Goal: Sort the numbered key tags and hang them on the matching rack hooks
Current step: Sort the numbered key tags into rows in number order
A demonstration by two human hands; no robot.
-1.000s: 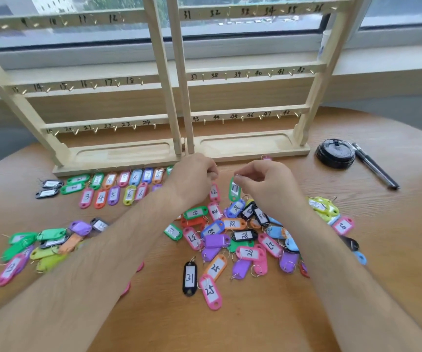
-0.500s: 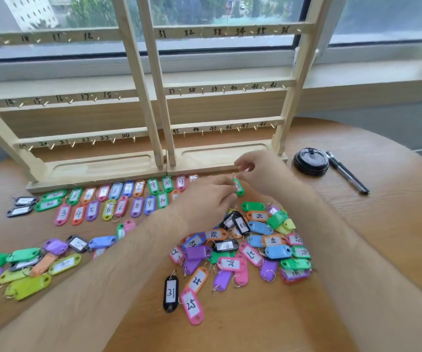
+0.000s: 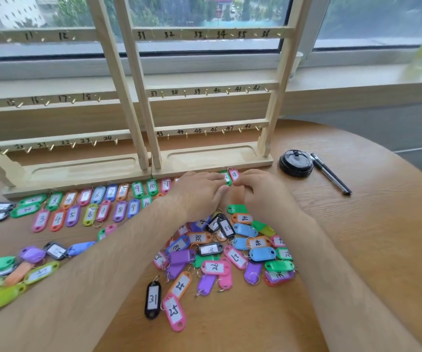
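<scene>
Left hand (image 3: 201, 191), right hand (image 3: 262, 193), close together
</scene>
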